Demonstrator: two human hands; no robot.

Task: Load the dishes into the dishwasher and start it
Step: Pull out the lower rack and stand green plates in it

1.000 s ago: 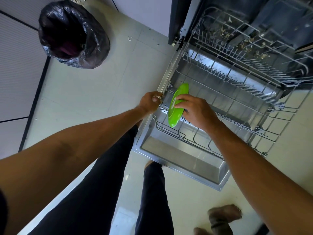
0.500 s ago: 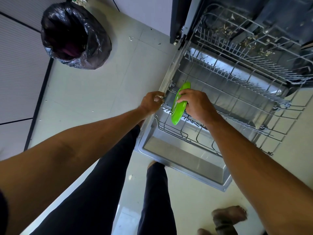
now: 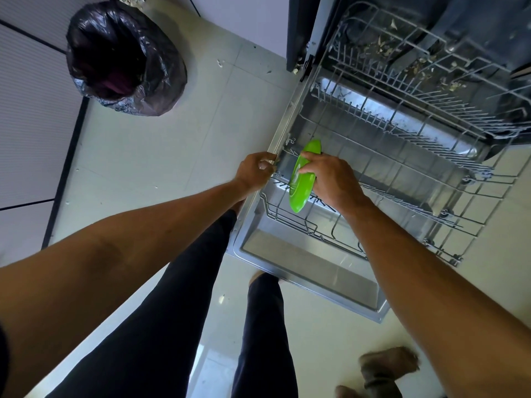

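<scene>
The green plate [image 3: 298, 193] stands on its edge in the near left corner of the lower rack [image 3: 287, 221], tilted a little, its lower rim down among the wire tines and its upper rim pointing toward the far side. The right hand [image 3: 330, 179] holds it from the right: the palm lies against the plate's right face and the fingers [image 3: 303, 168] curl over the rim onto its left face, so the grip is closed round the upper half of the plate while the lower half shows bare below the hand. The left hand [image 3: 254, 170] is just to the left, apart from the plate, its fingers wrapped round the left metal edge of the open dishwasher door [image 3: 310, 271], which lies flat and low with its steel inner face up. The lower rack is pulled out over that door, and the plate is the one dish seen in it. Farther off and higher, the upper rack [image 3: 425, 90] is also drawn out; small pale scraps lie scattered on its wires, too small to tell what they are. On the pale tiled floor [image 3: 172, 156] at far left, well apart from the dishwasher, stands a bin lined with a black bag [image 3: 161, 90], something dark reddish inside. The person's dark trouser legs [image 3: 186, 311] fill the near middle, and a brown shoe [image 3: 388, 366] shows at near right.
</scene>
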